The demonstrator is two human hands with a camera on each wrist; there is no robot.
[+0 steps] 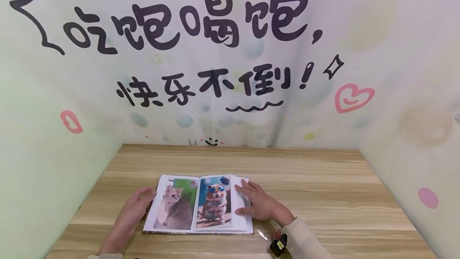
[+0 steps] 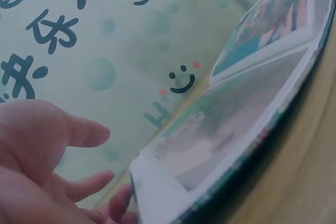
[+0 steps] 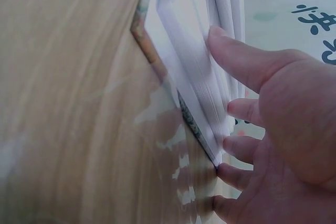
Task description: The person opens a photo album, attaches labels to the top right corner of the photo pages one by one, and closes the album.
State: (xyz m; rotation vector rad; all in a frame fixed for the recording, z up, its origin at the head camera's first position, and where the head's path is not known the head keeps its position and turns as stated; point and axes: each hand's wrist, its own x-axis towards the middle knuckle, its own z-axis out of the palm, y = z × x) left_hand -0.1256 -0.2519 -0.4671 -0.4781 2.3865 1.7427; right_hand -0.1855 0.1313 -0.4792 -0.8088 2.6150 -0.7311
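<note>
A photo album (image 1: pixel 244 224) lies spread on the wooden table. Its left page carries a cat photo (image 1: pixel 176 207); on the right is a photo of a hamster in sunglasses (image 1: pixel 215 203). By the album's left edge, my left hand (image 1: pixel 133 209) rests with loosely bent fingers; in the left wrist view its lower fingertips meet the album's side, thumb apart. My right hand (image 1: pixel 258 203) lies at the right edge with fingers spread. In the right wrist view, its thumb (image 3: pixel 241 59) touches the stacked page edges and its extended fingers reach along the album's side.
Near my right sleeve, a small black object (image 1: pixel 278 245) with red parts sits on the table (image 1: pixel 323 179). Clear plastic (image 3: pixel 168 124) lies beside the album in the right wrist view. A printed curtain (image 1: pixel 215 127) with black lettering stands behind the table.
</note>
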